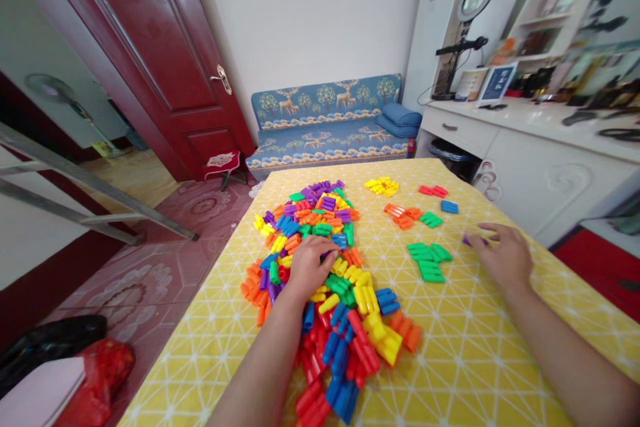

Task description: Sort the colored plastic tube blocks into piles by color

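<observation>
A long heap of colourful plastic building blocks point(367, 340), shaped like joined tubes, covers the middle of the table. My left hand point(311, 265) reaches into it with curled fingers, closed at the tips around a purple block point(327, 255) that is mostly hidden. Over to the right, my right hand point(506, 255) has its thumb and finger at another purple block point(473, 240), low over the cloth. Between the hands lie green blocks point(429, 260), with more green blocks point(431, 219) behind them. Beyond are orange blocks point(403, 215), yellow blocks point(381, 185), red blocks point(433, 191) and a blue block point(449, 207).
A yellow patterned cloth point(480, 353) covers the table. Behind stand a blue sofa point(325, 137) and a small red stool point(223, 163). A white dresser point(555, 167) is to the right; a metal ladder point(95, 193) and bags point(107, 373) are to the left.
</observation>
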A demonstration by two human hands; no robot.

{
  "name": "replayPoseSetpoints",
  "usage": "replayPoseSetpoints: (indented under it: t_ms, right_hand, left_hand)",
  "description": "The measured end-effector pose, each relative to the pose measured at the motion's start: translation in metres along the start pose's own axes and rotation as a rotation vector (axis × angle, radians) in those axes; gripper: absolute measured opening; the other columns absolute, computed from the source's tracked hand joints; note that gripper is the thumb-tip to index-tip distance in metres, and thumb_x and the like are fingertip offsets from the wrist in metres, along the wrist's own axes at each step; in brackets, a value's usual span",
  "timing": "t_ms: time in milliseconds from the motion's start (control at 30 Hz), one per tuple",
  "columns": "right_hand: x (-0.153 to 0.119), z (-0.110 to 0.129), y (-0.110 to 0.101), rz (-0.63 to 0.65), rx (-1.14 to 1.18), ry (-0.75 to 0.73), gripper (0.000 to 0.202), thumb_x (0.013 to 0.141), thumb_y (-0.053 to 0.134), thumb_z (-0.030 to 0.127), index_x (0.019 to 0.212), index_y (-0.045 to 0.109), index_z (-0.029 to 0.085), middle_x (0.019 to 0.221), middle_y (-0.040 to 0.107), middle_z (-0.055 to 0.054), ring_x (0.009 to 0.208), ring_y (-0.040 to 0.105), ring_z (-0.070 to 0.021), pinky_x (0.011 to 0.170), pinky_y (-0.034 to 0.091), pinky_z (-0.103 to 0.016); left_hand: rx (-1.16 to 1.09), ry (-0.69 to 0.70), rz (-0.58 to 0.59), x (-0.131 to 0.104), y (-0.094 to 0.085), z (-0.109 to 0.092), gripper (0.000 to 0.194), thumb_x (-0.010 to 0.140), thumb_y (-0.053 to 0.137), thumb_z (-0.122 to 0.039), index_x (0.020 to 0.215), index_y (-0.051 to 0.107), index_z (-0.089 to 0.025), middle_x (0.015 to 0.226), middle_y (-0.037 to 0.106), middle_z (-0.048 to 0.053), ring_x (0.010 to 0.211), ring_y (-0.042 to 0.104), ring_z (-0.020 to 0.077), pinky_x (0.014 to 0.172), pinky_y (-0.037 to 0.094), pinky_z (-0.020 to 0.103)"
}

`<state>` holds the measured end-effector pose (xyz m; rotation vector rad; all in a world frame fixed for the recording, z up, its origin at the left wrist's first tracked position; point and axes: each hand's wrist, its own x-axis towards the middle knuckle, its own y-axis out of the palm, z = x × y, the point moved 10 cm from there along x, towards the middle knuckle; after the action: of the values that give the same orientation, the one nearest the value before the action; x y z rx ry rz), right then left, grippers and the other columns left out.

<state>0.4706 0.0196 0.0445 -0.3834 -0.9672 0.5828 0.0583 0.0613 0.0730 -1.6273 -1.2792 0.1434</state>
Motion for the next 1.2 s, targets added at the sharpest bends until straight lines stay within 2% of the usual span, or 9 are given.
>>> replayPoseSetpoints:
  t_ms: [100, 267, 433, 533, 633, 800, 900, 1033, 1200]
  right_hand:
    - [-0.008, 0.068, 0.016, 0.080, 0.132, -0.139, 0.028, 0.080, 0.056, 0.042, 0.094, 0.064, 0.020, 0.100, 0.064, -0.010, 0.088, 0.058, -0.0254, 0.080, 0.046, -0.042]
    - [-0.041, 0.195, 0.092, 0.486, 0.359, -0.376, 0.038, 0.080, 0.053, 0.025, 0.118, 0.057, 0.020, 0.122, 0.059, -0.009, 0.110, 0.056, -0.0231, 0.090, 0.047, -0.039]
    - [-0.049, 0.251, 0.158, 0.583, 0.311, -0.433, 0.071, 0.069, 0.053, 0.009, 0.139, 0.041, 0.018, 0.140, 0.047, -0.009, 0.129, 0.040, -0.0246, 0.106, 0.035, -0.043]
    - [-0.044, 0.258, 0.181, 0.598, 0.207, -0.377, 0.064, 0.068, 0.053, 0.005, 0.131, 0.051, 0.018, 0.130, 0.056, -0.009, 0.119, 0.047, -0.0251, 0.102, 0.039, -0.042]
    - [-0.044, 0.265, 0.182, 0.590, 0.140, -0.379, 0.048, 0.072, 0.055, 0.008, 0.119, 0.060, 0.018, 0.121, 0.061, -0.010, 0.111, 0.051, -0.0261, 0.096, 0.041, -0.040]
    - [-0.052, 0.266, 0.159, 0.577, 0.169, -0.347, 0.022, 0.086, 0.052, 0.025, 0.102, 0.066, 0.020, 0.102, 0.067, -0.009, 0.097, 0.058, -0.0221, 0.084, 0.045, -0.032]
    - [-0.056, 0.253, 0.135, 0.560, 0.347, -0.234, 0.029, 0.093, 0.041, 0.034, 0.089, 0.066, 0.019, 0.086, 0.068, -0.006, 0.084, 0.062, -0.0192, 0.077, 0.046, -0.030]
    - [-0.055, 0.213, 0.096, 0.535, 0.681, -0.026, 0.027, 0.091, 0.046, 0.040, 0.101, 0.062, 0.020, 0.092, 0.068, -0.004, 0.078, 0.064, -0.0175, 0.068, 0.049, -0.028]
    - [-0.032, 0.101, 0.034, 0.232, 0.641, 0.243, 0.030, 0.083, 0.056, 0.045, 0.097, 0.066, 0.020, 0.088, 0.066, -0.004, 0.070, 0.061, -0.0160, 0.057, 0.047, -0.025]
  left_hand:
    - [0.005, -0.018, 0.007, 0.000, 0.000, 0.001, 0.020, 0.087, 0.055, -0.024, 0.095, 0.073, -0.026, 0.099, 0.071, 0.003, 0.095, 0.060, 0.0205, 0.087, 0.048, 0.037]
    - [0.006, -0.014, -0.002, 0.000, 0.000, 0.003, 0.019, 0.086, 0.056, -0.023, 0.095, 0.073, -0.026, 0.099, 0.071, 0.002, 0.096, 0.060, 0.0202, 0.087, 0.048, 0.037]
    - [-0.009, -0.007, -0.005, 0.000, 0.000, 0.004, 0.019, 0.087, 0.055, -0.025, 0.094, 0.072, -0.026, 0.099, 0.071, 0.002, 0.096, 0.061, 0.0199, 0.088, 0.047, 0.037]
    - [-0.018, -0.006, 0.000, 0.000, -0.001, 0.002, 0.019, 0.088, 0.055, -0.025, 0.094, 0.072, -0.026, 0.098, 0.072, 0.002, 0.096, 0.061, 0.0198, 0.089, 0.047, 0.037]
    - [-0.024, -0.007, 0.000, 0.001, -0.002, 0.000, 0.019, 0.088, 0.055, -0.024, 0.094, 0.073, -0.026, 0.097, 0.072, 0.001, 0.096, 0.061, 0.0199, 0.089, 0.047, 0.037]
    - [-0.033, -0.016, 0.003, 0.001, -0.003, 0.000, 0.019, 0.087, 0.055, -0.024, 0.094, 0.073, -0.026, 0.097, 0.072, 0.001, 0.094, 0.061, 0.0195, 0.088, 0.047, 0.035]
    - [-0.033, -0.018, 0.011, 0.001, -0.002, 0.000, 0.020, 0.088, 0.054, -0.024, 0.094, 0.073, -0.025, 0.097, 0.072, 0.001, 0.095, 0.061, 0.0193, 0.088, 0.047, 0.035]
    - [-0.020, -0.024, 0.012, 0.000, 0.000, 0.003, 0.019, 0.088, 0.054, -0.026, 0.094, 0.072, -0.025, 0.098, 0.072, 0.001, 0.096, 0.060, 0.0193, 0.088, 0.046, 0.034]
    - [-0.011, -0.022, 0.005, 0.000, 0.001, 0.006, 0.019, 0.088, 0.055, -0.026, 0.094, 0.073, -0.025, 0.098, 0.072, 0.001, 0.095, 0.060, 0.0195, 0.088, 0.047, 0.035]
